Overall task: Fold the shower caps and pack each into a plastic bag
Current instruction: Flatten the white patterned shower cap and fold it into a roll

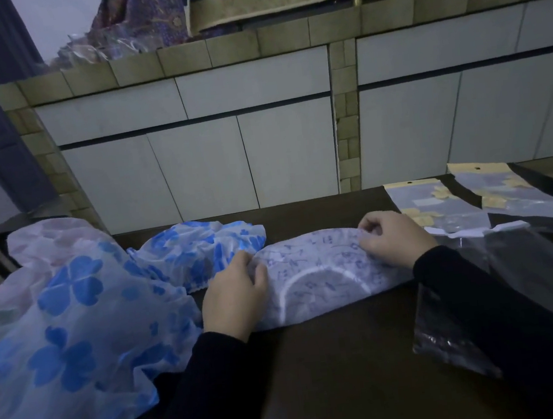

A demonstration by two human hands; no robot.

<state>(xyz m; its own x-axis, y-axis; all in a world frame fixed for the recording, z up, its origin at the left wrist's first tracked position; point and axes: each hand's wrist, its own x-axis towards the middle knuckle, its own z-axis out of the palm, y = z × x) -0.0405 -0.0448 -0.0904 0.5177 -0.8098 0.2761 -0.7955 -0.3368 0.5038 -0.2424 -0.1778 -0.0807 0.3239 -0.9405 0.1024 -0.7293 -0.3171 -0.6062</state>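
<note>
A white shower cap (317, 278) with small blue marks lies folded into a half circle on the dark table (338, 374), its elastic showing as a pale arc. My left hand (234, 291) grips its left end with curled fingers. My right hand (393, 237) pinches its upper right edge. Loose caps with big blue flowers lie to the left: one large cap (72, 336) near me, and a smaller cap (200, 249) behind it. A pinkish cap (51, 240) lies at the far left.
Clear plastic bags with yellow header cards (440, 204) (504, 190) lie at the back right. A clear bag (530, 270) and a further clear bag (451, 337) lie by my right sleeve. A tiled wall (259, 135) rises behind the table.
</note>
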